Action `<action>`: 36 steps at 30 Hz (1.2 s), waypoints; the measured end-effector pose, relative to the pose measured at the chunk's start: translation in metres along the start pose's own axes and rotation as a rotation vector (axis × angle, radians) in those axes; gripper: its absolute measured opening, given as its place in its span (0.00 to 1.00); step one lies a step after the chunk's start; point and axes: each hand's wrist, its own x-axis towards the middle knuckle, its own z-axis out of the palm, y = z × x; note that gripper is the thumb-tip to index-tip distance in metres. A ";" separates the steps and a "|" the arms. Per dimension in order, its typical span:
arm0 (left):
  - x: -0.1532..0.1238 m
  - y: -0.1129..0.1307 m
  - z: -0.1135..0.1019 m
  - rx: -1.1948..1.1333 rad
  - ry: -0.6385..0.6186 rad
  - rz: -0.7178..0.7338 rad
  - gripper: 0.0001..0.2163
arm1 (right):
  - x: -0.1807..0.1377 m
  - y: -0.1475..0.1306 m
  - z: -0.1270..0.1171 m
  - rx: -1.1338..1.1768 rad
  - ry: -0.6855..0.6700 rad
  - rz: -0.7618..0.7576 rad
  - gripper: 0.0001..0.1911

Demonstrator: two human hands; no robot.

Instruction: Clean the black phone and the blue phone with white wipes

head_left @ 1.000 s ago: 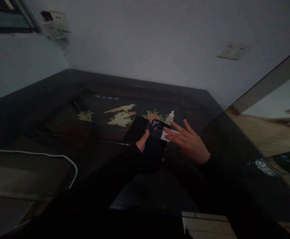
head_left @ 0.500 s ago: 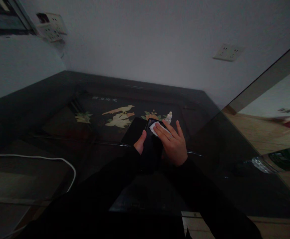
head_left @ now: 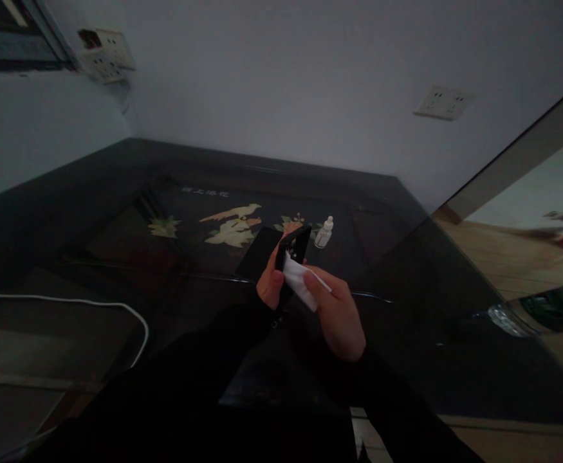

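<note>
My left hand (head_left: 270,283) grips a dark phone (head_left: 295,247), tilted up on edge above the dark table (head_left: 117,212). Pressed against the phone's lower face is a white cloth (head_left: 299,281), held by my right hand (head_left: 336,312). Both sleeves are black. A second flat black phone or case (head_left: 258,252) lies on the table just behind my left hand. A small white dropper bottle (head_left: 324,232) stands upright to the right of the held phone, apart from it.
The table top has a glass sheet over an inlaid bird and flower picture (head_left: 233,222). A white cable (head_left: 92,305) curves along the left. Wall sockets (head_left: 443,101) sit on the white wall behind. Wooden floor (head_left: 513,257) shows to the right.
The left hand has tipped the phone up on edge. The right hand with the cloth slid from the phone's top end down toward me, uncovering the bottle.
</note>
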 end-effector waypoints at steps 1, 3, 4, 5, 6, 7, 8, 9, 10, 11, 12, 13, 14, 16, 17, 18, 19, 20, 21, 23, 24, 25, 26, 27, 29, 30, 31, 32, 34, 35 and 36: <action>-0.001 0.000 0.002 -0.009 0.015 -0.009 0.35 | 0.001 -0.002 0.001 0.153 -0.015 0.076 0.13; -0.002 0.001 0.006 -0.062 0.067 -0.042 0.35 | 0.006 -0.006 0.001 0.375 -0.005 0.152 0.13; -0.002 0.002 0.008 -0.111 0.075 -0.083 0.35 | 0.009 -0.008 -0.001 0.426 0.023 0.142 0.13; -0.001 0.004 0.009 -0.173 0.073 -0.145 0.34 | 0.012 -0.010 -0.004 0.439 0.072 0.098 0.12; 0.000 0.005 0.009 -0.245 0.061 -0.224 0.35 | 0.015 -0.010 -0.009 0.419 0.146 0.025 0.11; 0.002 0.007 0.009 -0.321 0.039 -0.318 0.35 | 0.017 -0.011 -0.013 0.366 0.243 -0.067 0.11; 0.004 0.010 0.008 -0.384 0.018 -0.405 0.36 | 0.019 -0.010 -0.018 0.274 0.344 -0.165 0.11; 0.005 0.012 0.008 -0.433 -0.002 -0.485 0.35 | 0.020 -0.009 -0.022 0.138 0.429 -0.260 0.11; 0.006 0.014 0.007 -0.471 -0.011 -0.551 0.34 | 0.020 -0.007 -0.025 -0.031 0.485 -0.353 0.12; 0.006 0.016 0.008 -0.503 -0.004 -0.598 0.33 | 0.020 -0.004 -0.027 -0.222 0.502 -0.439 0.13; 0.006 0.017 0.009 -0.535 0.013 -0.627 0.31 | 0.020 -0.002 -0.027 -0.414 0.483 -0.513 0.13; 0.005 0.018 0.012 -0.569 0.039 -0.636 0.30 | 0.020 0.001 -0.025 -0.588 0.434 -0.578 0.14; 0.003 0.018 0.015 -0.603 0.071 -0.634 0.28 | 0.020 0.003 -0.022 -0.727 0.380 -0.637 0.15; 0.001 0.015 0.021 -0.655 0.174 -0.582 0.26 | 0.020 0.006 -0.015 -0.901 0.292 -0.734 0.16; 0.001 0.014 0.024 -0.668 0.228 -0.548 0.25 | 0.021 0.007 -0.011 -0.946 0.257 -0.771 0.16; 0.001 0.012 0.026 -0.674 0.275 -0.523 0.24 | 0.021 0.007 -0.008 -0.968 0.225 -0.803 0.16; 0.002 0.010 0.026 -0.671 0.317 -0.509 0.24 | 0.021 0.007 -0.006 -0.976 0.194 -0.829 0.16; 0.003 0.009 0.027 -0.663 0.353 -0.501 0.24 | 0.021 0.007 -0.005 -0.978 0.162 -0.849 0.15; 0.005 0.008 0.026 -0.657 0.379 -0.504 0.24 | 0.021 0.007 -0.005 -0.978 0.128 -0.860 0.14; 0.009 0.008 0.024 -0.656 0.395 -0.537 0.24 | 0.020 0.007 -0.010 -0.985 0.052 -0.866 0.14; 0.010 0.008 0.023 -0.662 0.392 -0.553 0.25 | 0.020 0.007 -0.014 -0.998 0.019 -0.861 0.15; 0.010 0.009 0.023 -0.670 0.379 -0.564 0.26 | 0.020 0.006 -0.018 -1.019 -0.008 -0.855 0.15; 0.011 0.010 0.022 -0.680 0.358 -0.570 0.26 | 0.021 0.005 -0.023 -1.044 -0.027 -0.852 0.15; 0.011 0.011 0.020 -0.687 0.334 -0.583 0.27 | 0.022 0.004 -0.029 -1.070 -0.041 -0.853 0.14; 0.011 0.016 0.017 -0.694 0.272 -0.612 0.28 | 0.024 0.002 -0.040 -1.088 -0.054 -0.864 0.14; 0.011 0.019 0.015 -0.694 0.229 -0.638 0.29 | 0.026 0.001 -0.046 -1.060 -0.051 -0.854 0.13; 0.011 0.022 0.013 -0.692 0.182 -0.667 0.30 | 0.027 0.000 -0.051 -1.000 -0.024 -0.822 0.13; 0.012 0.025 0.011 -0.692 0.140 -0.693 0.31 | 0.029 0.001 -0.056 -0.903 0.044 -0.769 0.13; 0.014 0.031 0.008 -0.700 0.089 -0.717 0.35 | 0.033 0.005 -0.063 -0.617 0.272 -0.622 0.14; 0.014 0.033 0.006 -0.707 0.075 -0.719 0.36 | 0.035 0.009 -0.066 -0.442 0.381 -0.538 0.14; 0.015 0.034 0.006 -0.713 0.068 -0.713 0.37 | 0.037 0.013 -0.067 -0.268 0.459 -0.456 0.13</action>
